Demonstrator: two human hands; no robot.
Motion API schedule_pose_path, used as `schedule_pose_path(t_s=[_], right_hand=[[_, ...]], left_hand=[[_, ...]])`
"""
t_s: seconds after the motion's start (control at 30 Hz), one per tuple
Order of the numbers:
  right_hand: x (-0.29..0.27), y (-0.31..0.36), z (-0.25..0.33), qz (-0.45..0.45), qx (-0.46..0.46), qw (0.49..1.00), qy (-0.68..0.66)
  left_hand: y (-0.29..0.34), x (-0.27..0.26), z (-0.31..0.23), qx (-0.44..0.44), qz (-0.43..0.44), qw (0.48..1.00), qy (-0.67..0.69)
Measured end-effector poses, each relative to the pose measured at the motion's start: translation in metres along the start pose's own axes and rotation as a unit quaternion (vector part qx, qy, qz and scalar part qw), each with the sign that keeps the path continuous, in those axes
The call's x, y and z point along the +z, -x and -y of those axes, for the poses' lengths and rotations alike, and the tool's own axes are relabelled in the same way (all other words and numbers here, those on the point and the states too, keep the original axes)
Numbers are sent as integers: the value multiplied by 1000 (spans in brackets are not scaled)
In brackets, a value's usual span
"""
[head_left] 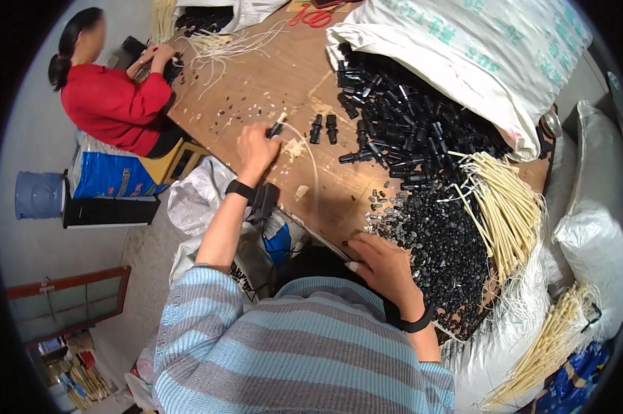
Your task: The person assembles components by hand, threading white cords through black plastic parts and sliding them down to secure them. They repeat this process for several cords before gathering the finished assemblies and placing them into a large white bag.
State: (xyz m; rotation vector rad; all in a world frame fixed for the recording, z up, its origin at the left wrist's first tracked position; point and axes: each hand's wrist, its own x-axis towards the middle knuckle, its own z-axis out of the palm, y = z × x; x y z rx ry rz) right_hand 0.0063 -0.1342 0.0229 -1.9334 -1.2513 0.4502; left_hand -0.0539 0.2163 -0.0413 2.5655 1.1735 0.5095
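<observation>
My left hand [256, 149] is closed around a black plastic fitting [276, 129] above the table. A pale cord [313, 155] curves from the fitting's end down toward the table's near edge. At that edge, my right hand [384, 265] has bent fingers, with a tiny dark bit at the index fingertip; whether it is gripped is unclear. Beside this hand spreads a heap of small black pieces [439, 238]. Two black fittings [324, 129] stand apart to the right of my left hand, near a larger pile of black fittings [408, 124].
A bundle of cream cords [508, 214] lies right of the small pieces. A white woven sack [463, 48] covers the far right of the wooden table [249, 76]. Red scissors [313, 15] lie at the back. A person in red [115, 103] works at the far left.
</observation>
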Motion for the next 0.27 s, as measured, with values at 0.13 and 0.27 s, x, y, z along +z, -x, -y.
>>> schedule_pose_path(t_s=[0.13, 0.27], right_hand=[[-23, 16, -28, -101, 76, 992, 31], [-78, 29, -67, -228, 297, 926, 42]], left_hand=[[8, -3, -24, 129, -84, 988, 7], [2, -1, -51, 245, 72, 966, 34]])
